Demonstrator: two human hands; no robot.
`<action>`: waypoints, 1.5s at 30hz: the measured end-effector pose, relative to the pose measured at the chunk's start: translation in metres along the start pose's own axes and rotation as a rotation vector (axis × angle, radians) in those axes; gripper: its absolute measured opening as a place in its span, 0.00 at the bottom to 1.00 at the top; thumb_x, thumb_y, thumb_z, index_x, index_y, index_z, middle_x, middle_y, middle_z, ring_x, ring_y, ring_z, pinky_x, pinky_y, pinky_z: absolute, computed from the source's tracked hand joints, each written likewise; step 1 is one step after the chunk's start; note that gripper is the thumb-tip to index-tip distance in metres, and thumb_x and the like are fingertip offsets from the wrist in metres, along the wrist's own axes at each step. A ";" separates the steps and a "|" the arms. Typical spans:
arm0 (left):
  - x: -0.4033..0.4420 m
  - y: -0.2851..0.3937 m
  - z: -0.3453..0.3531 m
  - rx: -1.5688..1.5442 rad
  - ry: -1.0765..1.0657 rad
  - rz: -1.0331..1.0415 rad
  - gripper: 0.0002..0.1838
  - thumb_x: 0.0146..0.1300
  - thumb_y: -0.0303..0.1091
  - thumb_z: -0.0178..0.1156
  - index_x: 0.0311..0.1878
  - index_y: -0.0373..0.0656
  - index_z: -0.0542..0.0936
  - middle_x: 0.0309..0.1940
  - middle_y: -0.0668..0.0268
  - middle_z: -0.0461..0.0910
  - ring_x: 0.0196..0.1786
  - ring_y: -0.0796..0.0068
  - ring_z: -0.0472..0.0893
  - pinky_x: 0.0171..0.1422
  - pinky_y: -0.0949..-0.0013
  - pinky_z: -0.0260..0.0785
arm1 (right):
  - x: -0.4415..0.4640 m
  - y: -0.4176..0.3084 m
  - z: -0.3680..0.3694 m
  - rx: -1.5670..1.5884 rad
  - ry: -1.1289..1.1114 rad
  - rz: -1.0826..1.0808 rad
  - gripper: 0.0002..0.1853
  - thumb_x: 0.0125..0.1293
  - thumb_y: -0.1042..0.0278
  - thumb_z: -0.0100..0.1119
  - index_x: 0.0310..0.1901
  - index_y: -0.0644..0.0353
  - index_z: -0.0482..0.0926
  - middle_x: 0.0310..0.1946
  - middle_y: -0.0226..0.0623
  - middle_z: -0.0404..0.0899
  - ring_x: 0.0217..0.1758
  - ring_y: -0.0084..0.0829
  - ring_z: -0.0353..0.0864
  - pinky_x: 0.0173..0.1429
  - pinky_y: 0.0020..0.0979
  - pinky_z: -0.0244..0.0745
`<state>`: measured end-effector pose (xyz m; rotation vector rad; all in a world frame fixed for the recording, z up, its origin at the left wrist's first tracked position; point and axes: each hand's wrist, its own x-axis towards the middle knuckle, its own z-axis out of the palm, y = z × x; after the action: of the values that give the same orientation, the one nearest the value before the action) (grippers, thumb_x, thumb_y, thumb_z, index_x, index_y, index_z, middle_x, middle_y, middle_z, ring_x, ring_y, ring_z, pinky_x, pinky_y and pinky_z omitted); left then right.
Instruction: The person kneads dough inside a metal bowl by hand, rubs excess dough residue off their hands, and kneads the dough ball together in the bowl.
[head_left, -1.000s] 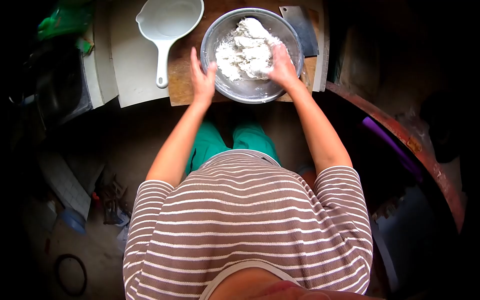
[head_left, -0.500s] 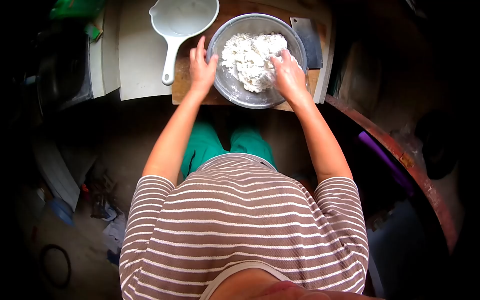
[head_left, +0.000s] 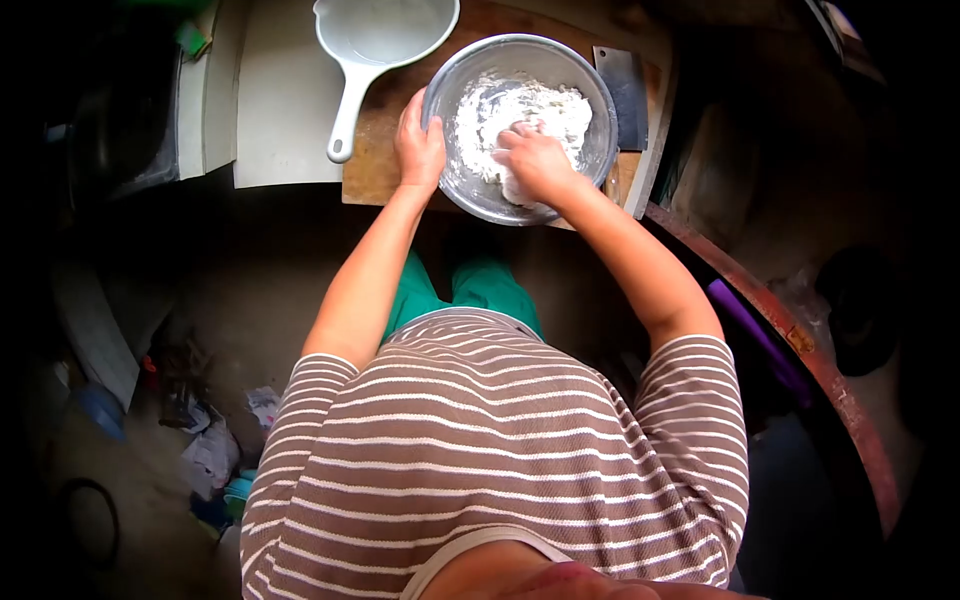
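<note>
A metal bowl (head_left: 465, 195) stands on a wooden board, holding a shaggy, floury white dough (head_left: 560, 115). My left hand (head_left: 420, 150) grips the bowl at its left side, the fingers along the outer wall and the thumb by the rim. Inside the bowl, my right hand (head_left: 540, 165) is pressed into the dough with curled fingers; their tips are partly hidden in it. Flour residue clings to the inner wall.
Left of the bowl lies a white long-handled dipper (head_left: 343, 125). A cleaver (head_left: 625, 95) rests to the right on the wooden board (head_left: 375, 165). Several items, among them a crumpled bag (head_left: 212, 455), lie on the floor at lower left.
My right hand has moved left from the dough's right edge towards its near middle, and the dough's shape has changed. My left hand has closed in on the bowl's side.
</note>
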<state>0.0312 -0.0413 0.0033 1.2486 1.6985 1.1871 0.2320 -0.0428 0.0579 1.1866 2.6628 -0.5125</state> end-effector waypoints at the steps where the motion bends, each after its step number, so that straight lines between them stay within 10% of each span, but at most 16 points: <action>1: 0.006 0.003 -0.001 0.049 -0.032 0.009 0.24 0.57 0.23 0.55 0.60 0.39 0.73 0.53 0.52 0.78 0.57 0.52 0.77 0.63 0.59 0.67 | -0.008 0.004 -0.009 0.014 0.012 0.020 0.11 0.53 0.67 0.61 0.39 0.47 0.84 0.46 0.32 0.75 0.58 0.36 0.73 0.66 0.51 0.66; 11: 0.017 0.001 0.011 0.128 -0.001 0.047 0.24 0.56 0.25 0.57 0.59 0.42 0.74 0.51 0.52 0.79 0.55 0.50 0.78 0.61 0.57 0.70 | 0.045 0.016 0.005 -0.168 0.087 0.412 0.10 0.63 0.69 0.51 0.44 0.60 0.76 0.43 0.45 0.77 0.51 0.44 0.78 0.62 0.54 0.67; 20: 0.019 0.007 0.011 0.118 -0.010 0.038 0.24 0.56 0.26 0.57 0.59 0.45 0.75 0.51 0.53 0.79 0.54 0.50 0.78 0.59 0.56 0.71 | 0.032 -0.013 0.024 -0.160 -0.098 0.078 0.08 0.63 0.66 0.50 0.36 0.55 0.79 0.38 0.39 0.78 0.47 0.39 0.80 0.61 0.49 0.68; 27: 0.019 0.000 0.011 0.132 -0.024 0.035 0.24 0.56 0.25 0.57 0.59 0.46 0.75 0.51 0.54 0.79 0.54 0.50 0.78 0.59 0.56 0.71 | 0.081 0.017 0.015 0.053 0.146 0.566 0.12 0.71 0.65 0.41 0.41 0.62 0.75 0.38 0.48 0.81 0.40 0.45 0.82 0.43 0.48 0.76; 31: 0.020 0.000 0.013 0.093 0.000 0.064 0.25 0.56 0.25 0.57 0.59 0.46 0.75 0.51 0.52 0.79 0.54 0.49 0.78 0.59 0.56 0.71 | 0.047 -0.017 0.053 -0.069 0.155 0.109 0.06 0.62 0.67 0.50 0.32 0.56 0.77 0.34 0.40 0.78 0.36 0.40 0.83 0.36 0.43 0.77; 34: 0.021 0.006 0.010 0.083 -0.040 0.056 0.27 0.56 0.25 0.57 0.61 0.48 0.74 0.52 0.50 0.79 0.54 0.49 0.78 0.60 0.56 0.71 | 0.051 -0.015 0.023 0.174 -0.001 0.205 0.09 0.64 0.66 0.49 0.32 0.58 0.78 0.36 0.46 0.78 0.42 0.48 0.81 0.45 0.46 0.76; 36: 0.021 0.007 0.007 0.091 -0.076 0.022 0.29 0.56 0.25 0.58 0.64 0.49 0.72 0.53 0.51 0.78 0.55 0.49 0.78 0.60 0.56 0.71 | 0.067 -0.007 -0.015 0.556 0.191 0.767 0.10 0.65 0.70 0.45 0.37 0.60 0.78 0.35 0.47 0.78 0.43 0.52 0.80 0.50 0.47 0.76; 39: 0.022 0.006 0.005 0.143 -0.078 0.077 0.25 0.63 0.31 0.58 0.65 0.49 0.72 0.52 0.50 0.79 0.52 0.49 0.79 0.56 0.56 0.73 | 0.089 0.031 -0.003 0.261 0.478 0.689 0.10 0.66 0.71 0.44 0.39 0.64 0.76 0.41 0.52 0.76 0.47 0.55 0.77 0.51 0.48 0.75; 41: 0.025 0.003 0.008 0.168 -0.039 0.145 0.20 0.68 0.37 0.55 0.63 0.48 0.73 0.49 0.50 0.81 0.49 0.48 0.81 0.52 0.55 0.75 | 0.109 0.020 -0.011 0.605 0.471 0.786 0.09 0.64 0.71 0.46 0.39 0.65 0.75 0.45 0.53 0.74 0.49 0.53 0.76 0.52 0.49 0.74; 42: 0.023 0.001 0.010 0.166 -0.049 0.140 0.20 0.68 0.37 0.55 0.63 0.48 0.73 0.49 0.50 0.81 0.49 0.48 0.81 0.52 0.55 0.75 | 0.116 0.023 0.037 0.108 0.417 0.466 0.08 0.63 0.71 0.49 0.40 0.63 0.75 0.44 0.52 0.74 0.48 0.51 0.76 0.51 0.47 0.75; 45: 0.024 -0.002 0.014 0.157 -0.003 0.110 0.18 0.68 0.37 0.54 0.60 0.47 0.75 0.48 0.52 0.81 0.49 0.48 0.81 0.52 0.55 0.74 | 0.086 -0.041 0.036 0.293 0.321 0.302 0.08 0.63 0.71 0.48 0.41 0.64 0.73 0.40 0.51 0.75 0.44 0.52 0.77 0.50 0.47 0.75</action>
<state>0.0361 -0.0150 -0.0036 1.4541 1.7679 1.1319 0.1447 -0.0232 0.0089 1.8619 2.6436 -0.7300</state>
